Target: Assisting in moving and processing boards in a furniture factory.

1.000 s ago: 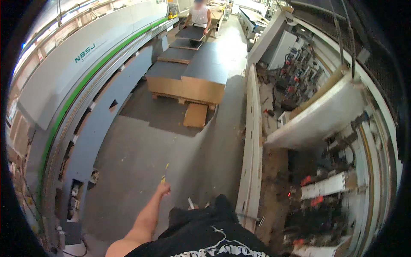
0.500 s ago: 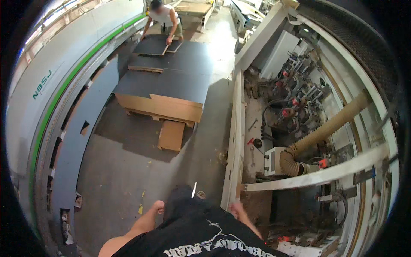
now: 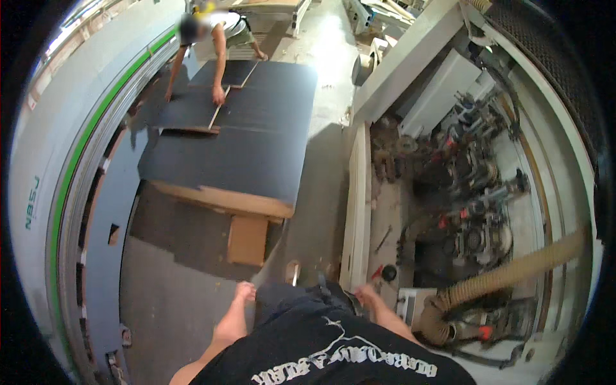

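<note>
White lettering crosses the near black T-shirt. The left hand has its fingers curled in; the right hand is blurred, its fingers impossible to tell. Right, a ribbed hose fronts blurred machine parts. Left, a pale machine panel bears green lettering. Ahead, a brown box lies just before the dark panel stack, where a co-worker's hand rests, far left.
</note>
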`<move>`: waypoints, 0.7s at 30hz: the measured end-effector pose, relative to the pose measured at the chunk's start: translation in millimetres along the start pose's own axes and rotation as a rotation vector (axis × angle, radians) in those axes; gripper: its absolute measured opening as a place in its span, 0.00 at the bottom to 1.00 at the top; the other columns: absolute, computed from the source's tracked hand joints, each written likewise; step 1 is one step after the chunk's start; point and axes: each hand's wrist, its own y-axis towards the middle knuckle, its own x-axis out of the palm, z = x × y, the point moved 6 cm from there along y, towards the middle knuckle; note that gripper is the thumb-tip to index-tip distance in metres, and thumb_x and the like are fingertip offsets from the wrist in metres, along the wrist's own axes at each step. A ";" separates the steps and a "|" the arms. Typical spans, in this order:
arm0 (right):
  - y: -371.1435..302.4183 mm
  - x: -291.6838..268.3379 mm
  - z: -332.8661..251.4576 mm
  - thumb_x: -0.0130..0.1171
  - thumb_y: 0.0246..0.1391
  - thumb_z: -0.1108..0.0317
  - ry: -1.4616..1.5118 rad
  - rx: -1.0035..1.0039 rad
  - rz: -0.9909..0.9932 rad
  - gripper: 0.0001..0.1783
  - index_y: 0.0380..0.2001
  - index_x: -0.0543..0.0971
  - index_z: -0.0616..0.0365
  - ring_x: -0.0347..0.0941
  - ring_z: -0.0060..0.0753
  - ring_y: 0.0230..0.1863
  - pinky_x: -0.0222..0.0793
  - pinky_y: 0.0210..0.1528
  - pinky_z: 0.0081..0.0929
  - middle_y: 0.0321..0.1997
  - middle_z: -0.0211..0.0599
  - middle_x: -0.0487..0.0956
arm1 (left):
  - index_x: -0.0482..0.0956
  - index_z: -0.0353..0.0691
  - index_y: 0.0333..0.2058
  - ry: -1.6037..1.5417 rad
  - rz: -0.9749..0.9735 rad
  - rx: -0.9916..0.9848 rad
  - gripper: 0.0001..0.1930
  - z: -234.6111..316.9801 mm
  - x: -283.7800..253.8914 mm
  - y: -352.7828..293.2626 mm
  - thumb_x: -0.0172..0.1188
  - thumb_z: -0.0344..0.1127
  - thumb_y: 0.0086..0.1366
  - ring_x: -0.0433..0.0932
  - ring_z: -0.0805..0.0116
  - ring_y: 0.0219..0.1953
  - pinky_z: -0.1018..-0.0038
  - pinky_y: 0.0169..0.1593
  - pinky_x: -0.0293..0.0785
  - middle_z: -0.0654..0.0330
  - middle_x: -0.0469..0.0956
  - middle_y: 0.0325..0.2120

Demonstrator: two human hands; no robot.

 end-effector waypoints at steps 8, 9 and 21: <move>-24.3 -41.1 -175.8 0.59 0.56 0.61 -0.133 -0.843 0.137 0.17 0.44 0.81 0.60 0.76 0.36 0.39 0.70 0.44 0.36 0.34 0.39 0.80 | 0.75 0.42 0.34 -0.189 -0.013 0.165 0.03 353.2 -4.3 136.7 0.53 0.31 0.67 0.76 0.72 0.21 0.74 0.22 0.74 0.60 0.78 0.24; -4.5 -53.0 -203.6 0.59 0.56 0.61 -0.166 -0.814 0.146 0.17 0.45 0.81 0.60 0.76 0.37 0.40 0.71 0.44 0.36 0.34 0.40 0.80 | 0.76 0.40 0.36 -0.063 0.041 0.187 0.05 382.7 -1.1 149.3 0.53 0.32 0.68 0.78 0.71 0.22 0.73 0.24 0.76 0.59 0.80 0.26; 187.5 -189.3 -589.3 0.54 0.55 0.60 -0.377 -0.623 0.283 0.23 0.51 0.78 0.62 0.82 0.43 0.39 0.76 0.42 0.39 0.36 0.49 0.83 | 0.82 0.43 0.37 -0.056 -0.077 -0.165 0.08 466.7 146.2 222.8 0.60 0.38 0.63 0.77 0.67 0.27 0.64 0.31 0.74 0.61 0.80 0.27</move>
